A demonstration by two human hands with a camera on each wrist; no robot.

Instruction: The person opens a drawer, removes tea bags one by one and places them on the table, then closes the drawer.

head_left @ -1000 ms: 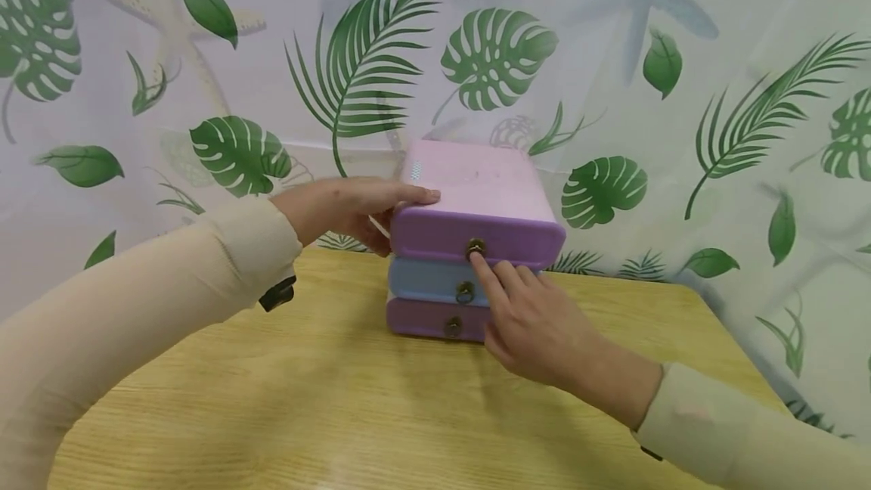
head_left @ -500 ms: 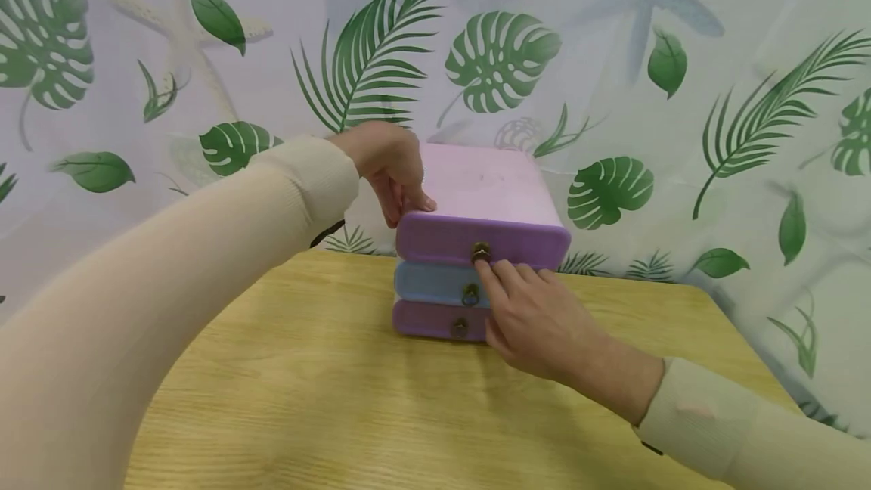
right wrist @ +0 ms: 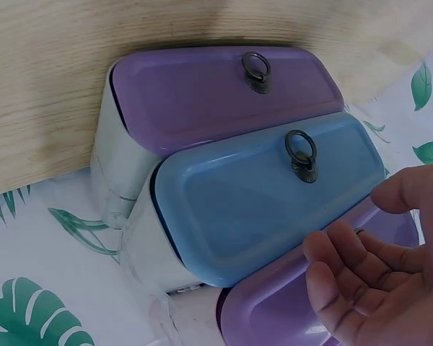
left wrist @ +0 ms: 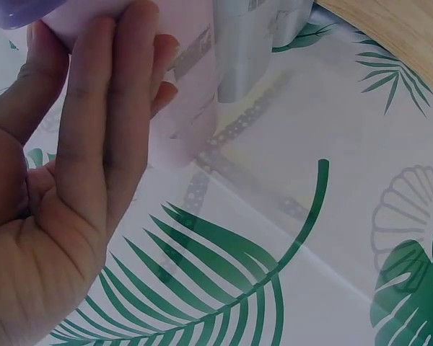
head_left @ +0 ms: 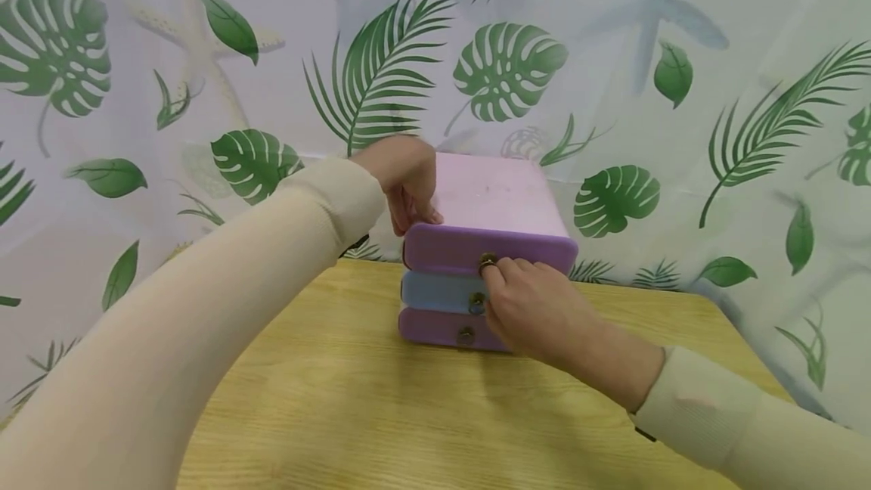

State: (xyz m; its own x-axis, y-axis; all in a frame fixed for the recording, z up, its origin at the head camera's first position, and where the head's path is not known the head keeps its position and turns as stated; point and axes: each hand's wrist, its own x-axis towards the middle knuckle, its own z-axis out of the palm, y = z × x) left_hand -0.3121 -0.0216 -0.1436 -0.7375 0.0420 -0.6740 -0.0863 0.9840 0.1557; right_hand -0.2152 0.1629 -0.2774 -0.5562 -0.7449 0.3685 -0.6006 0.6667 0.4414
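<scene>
A small three-tier drawer unit [head_left: 495, 189] stands on the table, with a pink top. Its fronts are a purple top drawer [head_left: 435, 248], a blue middle drawer [right wrist: 238, 209] and a purple bottom drawer [right wrist: 195, 97]. My left hand [head_left: 408, 180] holds the upper left edge near the front, its thumb and fingers bent against the casing in the left wrist view. At the top drawer's ring pull [head_left: 487, 260], my right hand [head_left: 544, 316] has its index finger hooked, the other fingers curled. That ring is mostly hidden in the right wrist view.
The wood-grain table [head_left: 327, 414] extends in front of the unit and to both sides. Close behind it hangs a white cloth [head_left: 612, 119] printed with green leaves. Two more ring pulls [right wrist: 302, 155] hang on the lower fronts.
My left hand has shifted from a flatter hold to an arched one on the upper left edge. My right index finger has bent into the top ring pull. The view has shifted slightly.
</scene>
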